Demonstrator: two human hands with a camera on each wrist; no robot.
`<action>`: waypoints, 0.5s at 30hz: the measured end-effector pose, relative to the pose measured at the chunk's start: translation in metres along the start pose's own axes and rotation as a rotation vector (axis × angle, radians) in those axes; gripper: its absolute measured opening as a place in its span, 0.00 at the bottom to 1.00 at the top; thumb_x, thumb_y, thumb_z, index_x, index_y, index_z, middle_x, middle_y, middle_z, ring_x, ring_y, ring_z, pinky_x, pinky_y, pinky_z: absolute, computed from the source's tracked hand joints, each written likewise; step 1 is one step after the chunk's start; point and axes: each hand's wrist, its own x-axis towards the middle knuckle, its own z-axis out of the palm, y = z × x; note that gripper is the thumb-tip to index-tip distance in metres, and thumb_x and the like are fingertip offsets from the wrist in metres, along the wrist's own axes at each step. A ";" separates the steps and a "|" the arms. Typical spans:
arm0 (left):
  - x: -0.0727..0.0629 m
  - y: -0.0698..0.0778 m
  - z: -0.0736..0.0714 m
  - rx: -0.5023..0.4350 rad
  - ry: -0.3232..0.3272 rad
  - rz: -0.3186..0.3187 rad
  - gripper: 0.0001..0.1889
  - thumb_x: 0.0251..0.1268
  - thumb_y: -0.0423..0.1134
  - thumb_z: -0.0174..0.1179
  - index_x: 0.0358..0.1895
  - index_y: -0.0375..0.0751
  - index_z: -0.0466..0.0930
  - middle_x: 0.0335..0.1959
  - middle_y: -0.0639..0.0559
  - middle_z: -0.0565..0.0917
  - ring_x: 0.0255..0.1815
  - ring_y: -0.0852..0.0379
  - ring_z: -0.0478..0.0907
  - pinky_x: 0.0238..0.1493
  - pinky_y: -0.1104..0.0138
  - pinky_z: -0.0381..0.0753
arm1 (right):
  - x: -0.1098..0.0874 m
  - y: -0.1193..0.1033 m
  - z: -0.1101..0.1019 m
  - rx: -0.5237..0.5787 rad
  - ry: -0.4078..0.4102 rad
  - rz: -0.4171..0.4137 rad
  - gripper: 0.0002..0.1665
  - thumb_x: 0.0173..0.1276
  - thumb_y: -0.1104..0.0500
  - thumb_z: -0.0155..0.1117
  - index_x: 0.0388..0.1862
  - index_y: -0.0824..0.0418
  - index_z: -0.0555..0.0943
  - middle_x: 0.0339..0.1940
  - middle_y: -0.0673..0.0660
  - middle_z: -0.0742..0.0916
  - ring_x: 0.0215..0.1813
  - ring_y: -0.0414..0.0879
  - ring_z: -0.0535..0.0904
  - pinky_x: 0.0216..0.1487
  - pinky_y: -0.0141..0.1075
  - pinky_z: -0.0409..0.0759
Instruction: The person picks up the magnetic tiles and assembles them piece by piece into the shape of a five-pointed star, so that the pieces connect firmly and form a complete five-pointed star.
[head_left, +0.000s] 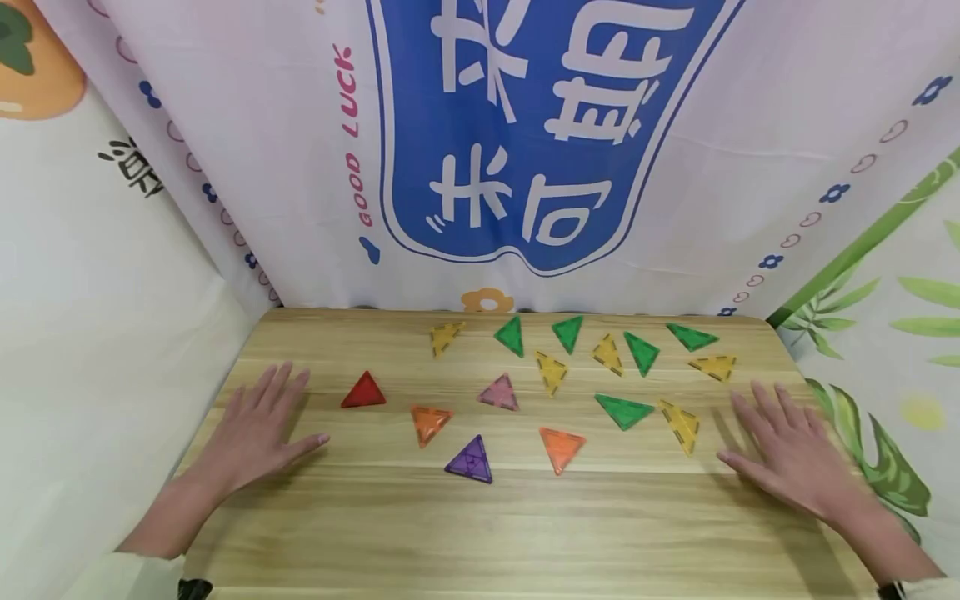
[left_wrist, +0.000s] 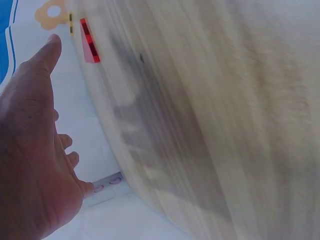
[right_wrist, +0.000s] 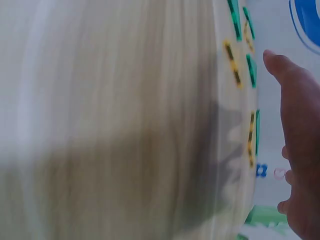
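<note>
My left hand [head_left: 255, 433] hovers over the left side of the table with fingers spread, holding nothing. Closest to it lies a red triangle tile [head_left: 364, 391]. On the right, my right hand [head_left: 787, 454] is also spread and holds nothing, its shadow falling on the wood. Nearest to that hand are a yellow triangle tile [head_left: 681, 426] and another yellow tile [head_left: 714, 367]. Between the hands lie an orange tile [head_left: 430, 424], a purple tile [head_left: 472, 461], a pink tile [head_left: 501, 392], a coral-orange tile [head_left: 561, 448] and a green tile [head_left: 624, 411], all flat.
Several more green and yellow triangles, such as a green tile [head_left: 692, 337] and a yellow tile [head_left: 446, 337], lie toward the back edge of the wooden table [head_left: 480, 542]. Behind hangs a printed cloth [head_left: 300, 167]; cloth also borders both sides.
</note>
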 end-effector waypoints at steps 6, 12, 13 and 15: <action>0.012 0.007 -0.003 -0.011 0.015 0.052 0.57 0.66 0.70 0.65 0.86 0.37 0.51 0.86 0.31 0.50 0.84 0.29 0.51 0.74 0.25 0.51 | 0.021 -0.020 -0.003 0.051 0.049 -0.062 0.58 0.69 0.34 0.69 0.87 0.59 0.58 0.87 0.69 0.57 0.86 0.71 0.45 0.81 0.72 0.37; 0.023 0.013 -0.003 -0.043 -0.008 0.091 0.59 0.65 0.70 0.67 0.86 0.36 0.51 0.85 0.30 0.53 0.84 0.31 0.51 0.77 0.30 0.53 | 0.041 -0.048 -0.006 0.057 0.066 -0.143 0.58 0.70 0.32 0.68 0.86 0.61 0.59 0.87 0.68 0.59 0.85 0.71 0.51 0.84 0.65 0.39; 0.025 0.014 -0.003 -0.056 -0.011 0.100 0.59 0.64 0.69 0.68 0.86 0.35 0.51 0.85 0.30 0.53 0.84 0.30 0.52 0.77 0.30 0.54 | 0.045 -0.054 -0.006 0.058 0.070 -0.158 0.57 0.70 0.32 0.68 0.86 0.61 0.60 0.87 0.68 0.59 0.85 0.70 0.52 0.85 0.64 0.40; 0.028 0.014 -0.002 -0.082 -0.020 0.117 0.58 0.64 0.68 0.69 0.85 0.34 0.52 0.84 0.29 0.53 0.84 0.30 0.52 0.77 0.32 0.57 | 0.053 -0.065 -0.007 0.064 0.082 -0.190 0.56 0.70 0.32 0.68 0.85 0.62 0.61 0.86 0.68 0.61 0.84 0.70 0.54 0.85 0.63 0.44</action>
